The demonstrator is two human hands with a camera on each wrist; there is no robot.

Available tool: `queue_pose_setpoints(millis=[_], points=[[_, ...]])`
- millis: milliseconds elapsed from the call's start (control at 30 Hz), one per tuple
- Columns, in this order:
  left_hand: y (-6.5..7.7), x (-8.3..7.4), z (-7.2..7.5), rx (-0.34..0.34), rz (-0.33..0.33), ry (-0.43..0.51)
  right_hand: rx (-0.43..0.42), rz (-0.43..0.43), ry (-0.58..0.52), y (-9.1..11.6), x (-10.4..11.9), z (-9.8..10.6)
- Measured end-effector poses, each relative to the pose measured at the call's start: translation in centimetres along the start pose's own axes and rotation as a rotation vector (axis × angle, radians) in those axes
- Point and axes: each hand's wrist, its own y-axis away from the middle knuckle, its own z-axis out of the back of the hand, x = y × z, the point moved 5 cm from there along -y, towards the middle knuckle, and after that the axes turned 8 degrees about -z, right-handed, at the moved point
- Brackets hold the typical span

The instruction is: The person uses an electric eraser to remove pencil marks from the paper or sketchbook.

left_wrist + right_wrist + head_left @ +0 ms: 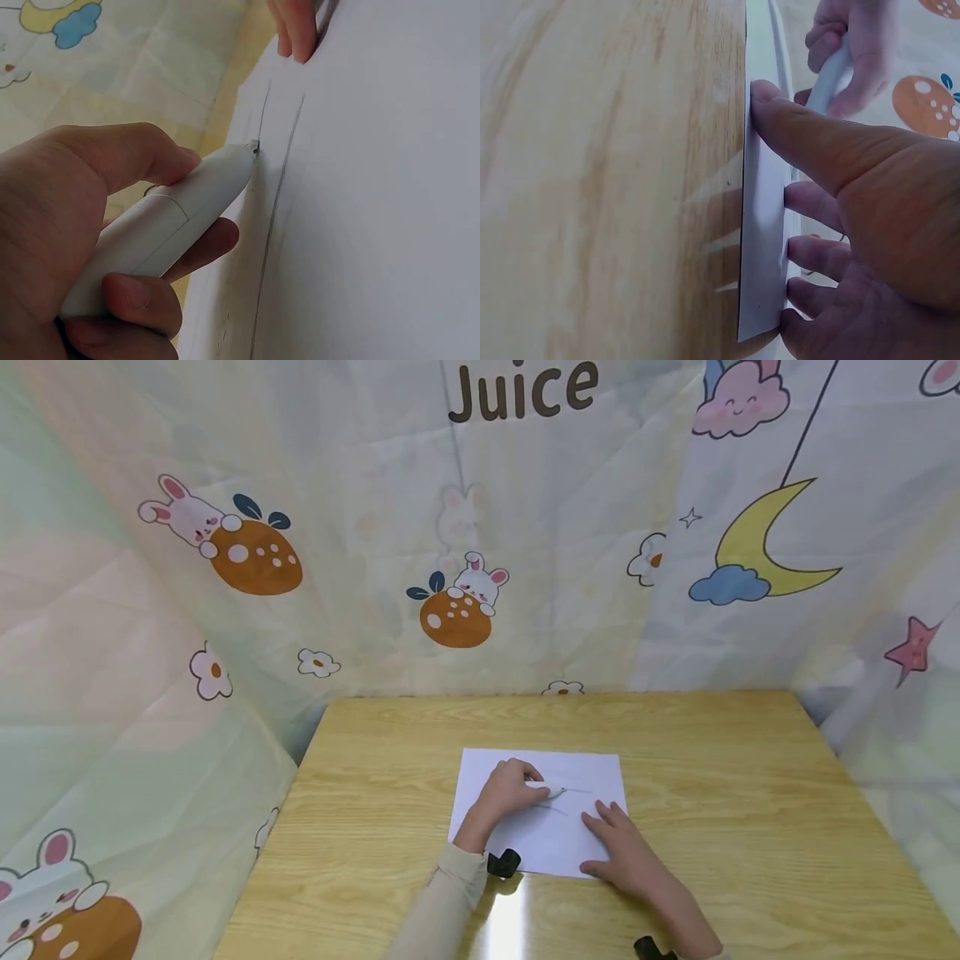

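Note:
A white sheet of paper [540, 843] lies on the wooden table, with thin dark lines [280, 191] running across it. My left hand [508, 789] grips a white utility knife [191, 184], thumb on top and fingers curled beneath the body. Its short metal tip meets the paper at the end of one line, as the left wrist view shows. On the paper's right part rests my right hand [626, 856], fingers spread and fingertips pressing the sheet. The right thumb [791, 124] lies at the sheet's near edge.
The wooden table [750, 793] extends on both sides of the paper. A printed cloth [360, 527] with rabbits and oranges hangs behind it and at the sides. Black wrist-camera parts [504, 863] sit by the left wrist, close to the sheet's near edge.

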Motion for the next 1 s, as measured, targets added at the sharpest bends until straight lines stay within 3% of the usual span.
queue_pose_setpoints(millis=[667,867,1000], points=[[0.6,0.0,1.6,-0.038,0.004,-0.083,0.007,-0.003,0.046,-1.2,0.7,0.8],[1.3,0.8,1.4,-0.034,0.036,-0.085,0.045,0.005,0.017,-0.8,0.8,0.2],[1.2,0.6,1.2,-0.036,0.021,-0.065,0.008,0.008,0.006,-0.7,0.8,0.2]])
